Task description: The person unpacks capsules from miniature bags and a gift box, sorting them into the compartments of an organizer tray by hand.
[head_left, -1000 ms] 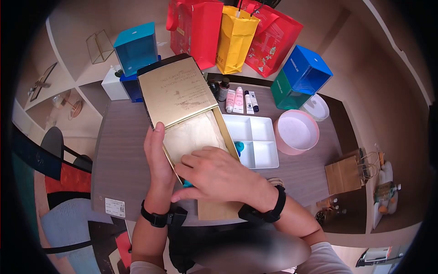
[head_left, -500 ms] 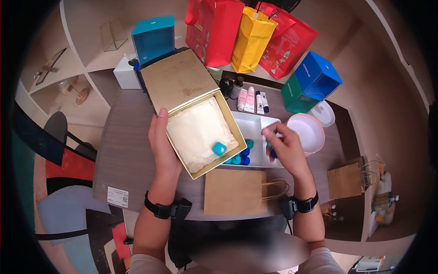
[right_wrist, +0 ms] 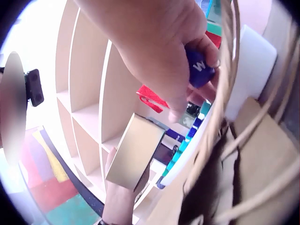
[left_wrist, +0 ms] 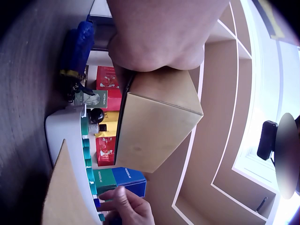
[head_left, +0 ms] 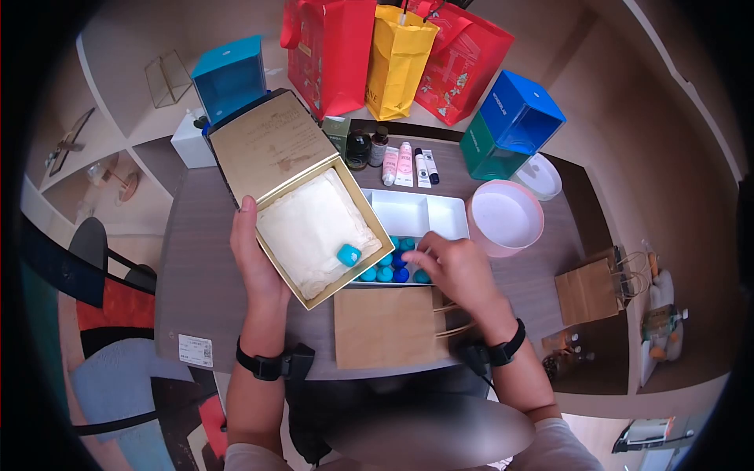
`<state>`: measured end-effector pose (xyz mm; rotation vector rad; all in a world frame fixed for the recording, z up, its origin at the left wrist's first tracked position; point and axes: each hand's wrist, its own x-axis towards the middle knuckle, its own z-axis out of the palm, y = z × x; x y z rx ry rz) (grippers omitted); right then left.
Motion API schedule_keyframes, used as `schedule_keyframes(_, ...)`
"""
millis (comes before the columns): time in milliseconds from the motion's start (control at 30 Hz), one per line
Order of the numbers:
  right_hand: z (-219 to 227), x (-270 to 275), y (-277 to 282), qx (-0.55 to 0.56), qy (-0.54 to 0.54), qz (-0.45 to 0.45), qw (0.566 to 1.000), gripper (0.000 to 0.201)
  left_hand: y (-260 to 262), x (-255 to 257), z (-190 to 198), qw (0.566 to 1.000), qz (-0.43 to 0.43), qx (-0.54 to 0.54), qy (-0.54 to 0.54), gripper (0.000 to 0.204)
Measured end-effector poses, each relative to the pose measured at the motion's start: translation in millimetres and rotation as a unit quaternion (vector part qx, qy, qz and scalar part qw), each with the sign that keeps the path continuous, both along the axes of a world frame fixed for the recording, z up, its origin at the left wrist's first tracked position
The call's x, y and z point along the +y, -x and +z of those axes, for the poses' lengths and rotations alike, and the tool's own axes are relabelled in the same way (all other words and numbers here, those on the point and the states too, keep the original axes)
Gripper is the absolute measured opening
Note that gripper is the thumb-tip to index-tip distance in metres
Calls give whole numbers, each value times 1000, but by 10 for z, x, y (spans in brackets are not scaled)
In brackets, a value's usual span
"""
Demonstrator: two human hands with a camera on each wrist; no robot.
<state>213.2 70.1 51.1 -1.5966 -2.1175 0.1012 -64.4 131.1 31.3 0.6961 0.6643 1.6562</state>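
My left hand (head_left: 259,259) grips the side of a gold box (head_left: 310,235), held tilted above the table with its lid folded back. Inside, one small teal capsule-like piece (head_left: 349,255) lies on crumpled cream lining near the lower corner. My right hand (head_left: 462,273) is over the near side of a white divided tray (head_left: 448,216), thumb and fingertips close to the teal and blue pieces (head_left: 384,274) there. In the right wrist view, a dark blue piece marked W (right_wrist: 200,68) is held in its curled fingers. The box hides the tray's left part.
A flat brown paper bag (head_left: 385,328) lies in front of the tray, its handles under my right wrist. To the right stands a pink round box (head_left: 505,218). Pink tubes (head_left: 404,163) and dark bottles (head_left: 359,149) are behind; red bags (head_left: 330,59) and a yellow bag (head_left: 400,63) stand farther back.
My right hand has left the box, swung out to the tray's right side, then come back left over its near side. The teal piece in the box is uncovered. The left hand keeps holding the box.
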Motion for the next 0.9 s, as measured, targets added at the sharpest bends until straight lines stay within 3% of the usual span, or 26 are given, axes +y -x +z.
schedule_keyframes(33, 30, 6, -14, 54, 35, -15, 998, 37, 3, -7, -10, 1000, -1, 6, -4, 59)
schedule_keyframes(133, 131, 118, -75, 102, -2, -55, 993, 37, -41, -39, 67, 999, 3, -43, -4, 46)
schedule_keyframes(267, 216, 224, 35, 131, 25, -66, 989, 35, -29, -30, 44, 999, 1, -39, -1, 46)
schedule_keyframes(333, 211, 232, 68, 37, 43, 6, 998, 32, -15, -23, 30, 1000, -2, 6, 5, 57)
schedule_keyframes(467, 273, 191, 29, 1, 119, 35, 992, 27, 10, -17, 30, 1000, -2, -10, 5, 57)
schedule_keyframes(533, 264, 143, -47, 82, 118, 25, 989, 22, -13, -39, 86, 999, -4, -38, -7, 47)
schedule_keyframes(633, 359, 54, -104, 39, 62, 49, 996, 18, -28, -47, 104, 999, -8, -38, -15, 47)
schedule_keyframes(767, 275, -30, -68, 10, 89, 70, 994, 17, -43, -47, 95, 999, -16, -34, -25, 48)
schedule_keyframes(833, 302, -22, -15, 5, 11, 19, 1000, 18, -46, -42, 79, 997, -23, -69, -18, 46)
schedule_keyframes(900, 484, -31, 129, 67, 2, 46, 997, 19, -19, -29, -7, 998, -13, -52, -18, 45)
